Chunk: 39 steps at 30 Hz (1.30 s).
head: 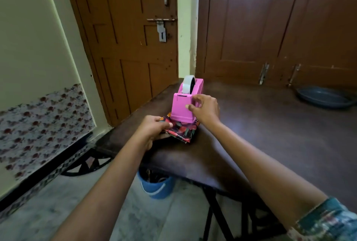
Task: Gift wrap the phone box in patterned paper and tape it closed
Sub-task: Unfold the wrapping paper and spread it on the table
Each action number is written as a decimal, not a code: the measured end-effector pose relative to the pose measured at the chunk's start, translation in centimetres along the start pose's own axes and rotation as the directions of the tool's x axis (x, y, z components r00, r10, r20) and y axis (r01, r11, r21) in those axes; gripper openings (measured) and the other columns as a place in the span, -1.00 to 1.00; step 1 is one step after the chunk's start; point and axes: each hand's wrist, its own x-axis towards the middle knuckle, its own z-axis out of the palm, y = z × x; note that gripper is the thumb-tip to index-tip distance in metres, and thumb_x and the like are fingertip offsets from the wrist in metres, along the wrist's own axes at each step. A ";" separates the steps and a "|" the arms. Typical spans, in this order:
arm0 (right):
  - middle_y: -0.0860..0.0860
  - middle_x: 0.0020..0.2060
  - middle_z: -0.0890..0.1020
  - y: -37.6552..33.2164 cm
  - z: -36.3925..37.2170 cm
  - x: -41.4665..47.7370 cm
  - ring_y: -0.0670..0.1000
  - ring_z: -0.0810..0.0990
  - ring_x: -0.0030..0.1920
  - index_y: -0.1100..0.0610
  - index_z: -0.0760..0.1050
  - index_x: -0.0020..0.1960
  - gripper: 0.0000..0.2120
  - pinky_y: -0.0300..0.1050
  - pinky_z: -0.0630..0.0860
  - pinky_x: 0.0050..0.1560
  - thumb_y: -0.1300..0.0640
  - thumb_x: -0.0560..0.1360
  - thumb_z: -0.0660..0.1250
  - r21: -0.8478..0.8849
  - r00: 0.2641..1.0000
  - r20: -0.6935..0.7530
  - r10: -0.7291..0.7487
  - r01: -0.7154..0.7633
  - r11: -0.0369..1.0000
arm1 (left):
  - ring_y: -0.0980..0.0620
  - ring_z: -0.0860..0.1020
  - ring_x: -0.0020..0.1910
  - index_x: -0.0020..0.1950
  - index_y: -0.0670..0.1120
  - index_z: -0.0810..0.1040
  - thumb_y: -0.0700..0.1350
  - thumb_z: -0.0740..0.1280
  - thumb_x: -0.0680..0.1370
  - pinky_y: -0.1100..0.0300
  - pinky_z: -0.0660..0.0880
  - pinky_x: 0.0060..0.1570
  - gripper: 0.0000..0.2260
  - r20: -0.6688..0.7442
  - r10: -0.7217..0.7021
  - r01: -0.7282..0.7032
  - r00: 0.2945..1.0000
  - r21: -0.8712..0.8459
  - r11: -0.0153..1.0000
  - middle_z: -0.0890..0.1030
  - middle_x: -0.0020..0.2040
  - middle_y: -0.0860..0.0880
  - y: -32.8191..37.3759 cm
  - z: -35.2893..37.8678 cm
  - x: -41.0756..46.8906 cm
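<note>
The phone box, covered in dark paper with a red and orange pattern, lies on the dark wooden table near its left edge. My left hand grips the box's left end, thumb on top. A pink tape dispenser with a roll of clear tape stands just behind the box, its front overlapping the box's far edge. My right hand is on the dispenser's right side, fingers pinched at its front near the cutter. Whether a tape strip is between the fingers is not visible.
A grey shallow basin sits at the table's far right. Brown wooden doors stand behind the table. A blue bucket is on the floor under the table's near edge, beside the black metal legs.
</note>
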 end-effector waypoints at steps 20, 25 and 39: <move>0.12 0.04 0.63 -0.6 -6.6 -12.1 0.08 0.59 0.05 0.13 0.45 0.13 -0.63 -0.17 0.50 -0.04 0.19 0.38 0.48 0.086 0.997 0.074 -0.014 0.007 0.996 | 0.05 0.55 -0.46 -0.21 -0.24 0.53 -0.31 0.30 0.53 0.32 0.49 -0.53 -0.88 -0.096 0.127 -0.116 0.987 0.111 0.987 0.55 -0.32 -0.16 -4.6 1.6 -12.5; 0.12 0.05 0.62 -2.1 -5.2 -12.0 0.09 0.58 0.09 0.13 0.45 0.13 -0.65 -0.14 0.50 0.03 0.20 0.39 0.46 0.096 0.997 0.073 -0.001 -0.006 0.995 | 0.05 0.51 -0.44 -0.21 -0.24 0.51 -0.32 0.30 0.52 0.35 0.47 -0.54 -0.89 -0.061 0.100 -0.089 0.993 0.163 0.983 0.53 -0.32 -0.15 -4.3 -0.1 -12.4; 0.11 0.09 0.59 -1.7 -6.4 -11.8 0.07 0.56 0.06 0.13 0.39 0.23 -0.64 -0.12 0.48 0.04 0.12 0.48 0.37 0.167 0.982 0.182 0.050 -0.081 0.983 | 0.19 0.54 -0.50 -0.15 -0.13 0.62 -0.22 0.40 0.47 0.38 0.43 -0.51 -0.98 0.116 0.139 -0.178 0.983 0.475 0.862 0.63 -0.37 -0.02 0.8 -4.2 -18.1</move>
